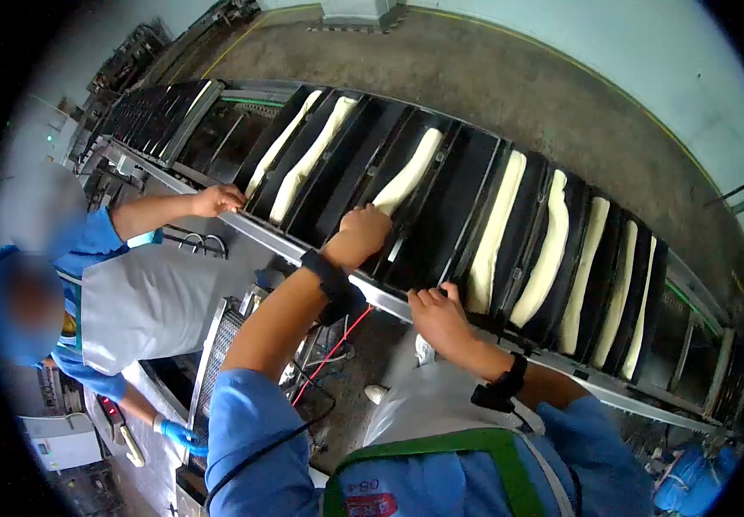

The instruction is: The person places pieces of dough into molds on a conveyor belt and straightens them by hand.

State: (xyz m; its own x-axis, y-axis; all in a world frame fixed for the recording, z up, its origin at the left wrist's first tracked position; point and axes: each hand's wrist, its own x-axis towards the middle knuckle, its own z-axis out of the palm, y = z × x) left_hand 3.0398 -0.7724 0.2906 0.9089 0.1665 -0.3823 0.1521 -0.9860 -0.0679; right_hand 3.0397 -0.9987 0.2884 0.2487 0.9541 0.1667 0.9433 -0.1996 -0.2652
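My left hand (366, 231) is closed over the near end of a long pale dough strip (410, 172), which lies lengthwise in a black trough of the conveyor (454, 207). The fingers cover that end of the strip. Lower and to the right, my right hand (441, 319) has its bent fingers hooked over the near metal rail (380, 297). Just beyond it lies another dough strip (498, 233), untouched. More pale strips, such as a curved one (553, 250) and a straighter one (585, 271), rest in troughs farther right.
At the left stands a co-worker in a grey apron (152, 302), one bare hand (219, 201) at the rail, the other in a blue glove (180, 435). Two dough strips lie near the bare hand. A perforated metal piece (208, 379) and a red cable (330, 355) are below the conveyor.
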